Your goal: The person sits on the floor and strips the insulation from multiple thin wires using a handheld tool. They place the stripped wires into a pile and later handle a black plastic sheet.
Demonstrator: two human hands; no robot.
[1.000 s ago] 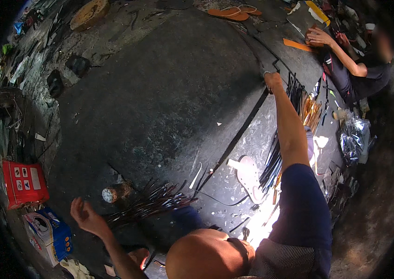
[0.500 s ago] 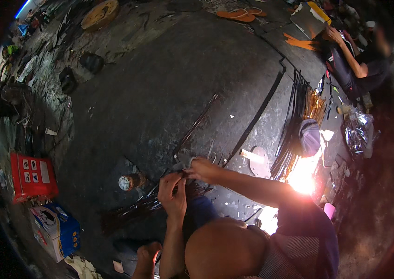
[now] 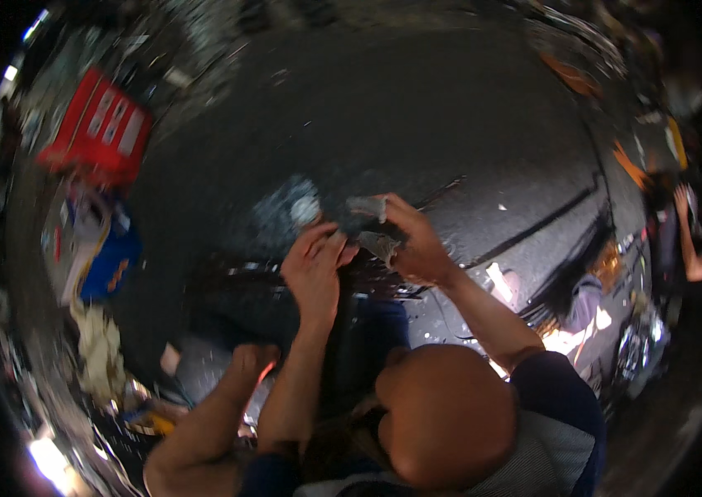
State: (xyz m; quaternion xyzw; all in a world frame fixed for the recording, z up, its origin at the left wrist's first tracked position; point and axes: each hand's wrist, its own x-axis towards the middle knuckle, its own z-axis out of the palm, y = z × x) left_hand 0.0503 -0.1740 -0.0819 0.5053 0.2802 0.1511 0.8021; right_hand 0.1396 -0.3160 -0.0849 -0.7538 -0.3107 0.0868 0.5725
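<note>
Fingertips of the left hand bend in close to one another at the centre of the frame; blur hides whether they grasp a strip, so this grip cannot be told. Right hand, just to the right, is released: index finger and thumb stand apart, with nothing visible in the gap. Grey finger covers sheathe these two digits; they look soft and wrinkled, probably cloth or tape.

Strips lie below and beside the hands, left of centre to centre, in a loose, roughly parallel bundle: dark, narrow, glossy, probably springy. For sound handling, separate one strip at a time, pinch it near its end and meet it with the covered digits rather than bare skin. Thin edges may cut or slip, so a light, square pinch seems best.

Can, pale-topped and round, stands just above the left hand. Red bag, smooth and flat-faced, occupies the upper left; blue box, glossy and square-edged, lies below it. Black strips fan out at right, near a crumpled clear bag.
</note>
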